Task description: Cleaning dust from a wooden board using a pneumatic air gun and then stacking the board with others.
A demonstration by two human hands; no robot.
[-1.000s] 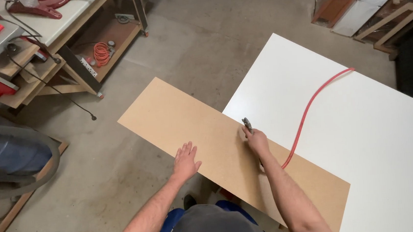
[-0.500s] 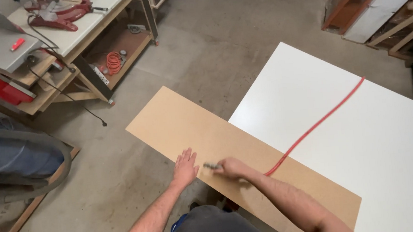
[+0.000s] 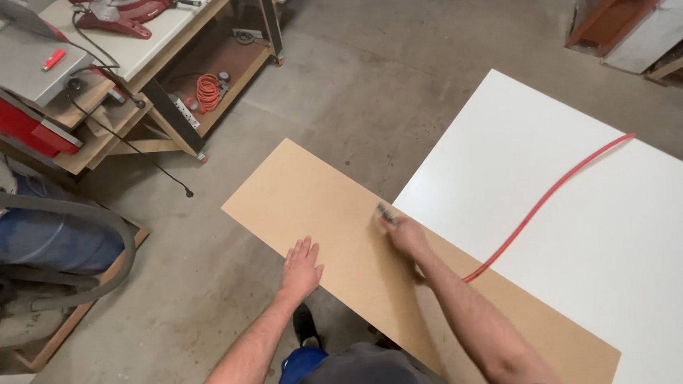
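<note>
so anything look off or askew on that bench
Mostly the brown board: it lies skewed to the white panel, its far end overhanging the floor. A red hose trails across the panel. Left hand lies flat on the board; right hand holds a small tool.

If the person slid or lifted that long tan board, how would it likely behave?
The board looks thin, flat and long, so it would probably flex if lifted by one end. Its far end overhangs the white panel, so pushed further it might tip. The left hand lies flat on it, which likely steadies it.
</note>
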